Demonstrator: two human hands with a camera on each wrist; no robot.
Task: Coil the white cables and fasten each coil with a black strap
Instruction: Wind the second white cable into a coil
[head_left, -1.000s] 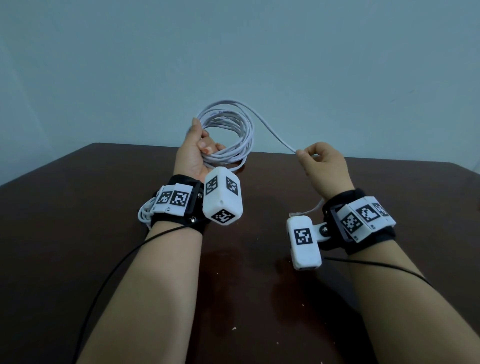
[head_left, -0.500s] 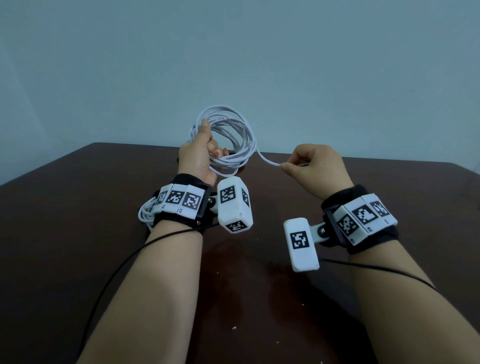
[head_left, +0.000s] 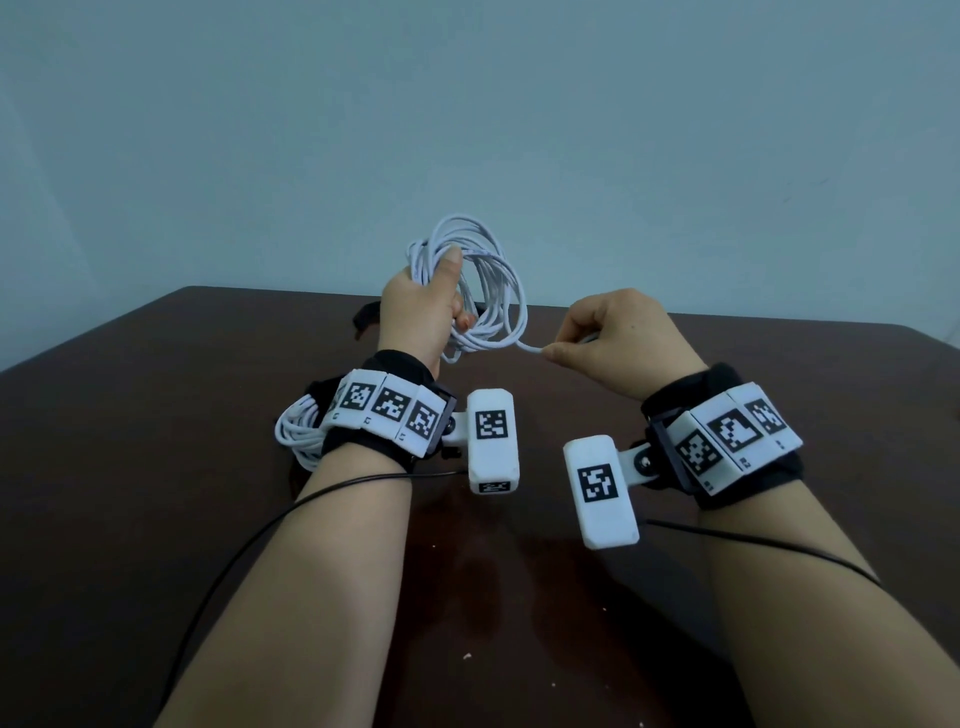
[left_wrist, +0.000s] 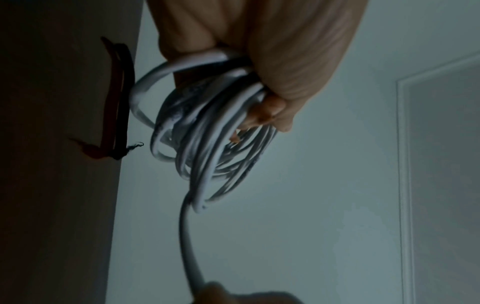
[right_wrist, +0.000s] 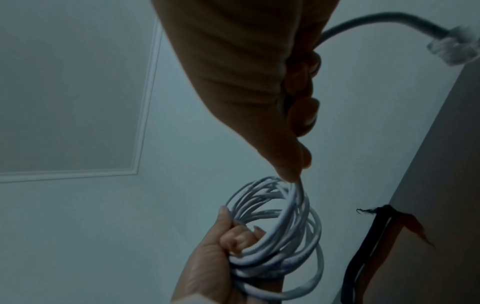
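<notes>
My left hand (head_left: 423, 304) grips a coil of white cable (head_left: 493, 291) upright above the brown table (head_left: 156, 493); the loops (left_wrist: 213, 144) pass through its curled fingers. My right hand (head_left: 618, 343) pinches the cable's free end (head_left: 530, 347) just right of the coil, and the tail with a clear plug (right_wrist: 451, 47) sticks out behind its fingers. A second white coil (head_left: 298, 434) lies on the table under my left wrist. A black strap (head_left: 366, 317) lies on the table beyond my left hand, also seen as a strap (right_wrist: 369, 253) in the right wrist view.
Thin black wires (head_left: 249, 540) run from both wrist bands along my forearms. A pale wall (head_left: 467, 130) rises behind the table's far edge. Small white crumbs (head_left: 466, 656) dot the near tabletop.
My right hand has moved down and left toward the coil, shortening the loose stretch of cable. My left hand has turned the coil more upright.
</notes>
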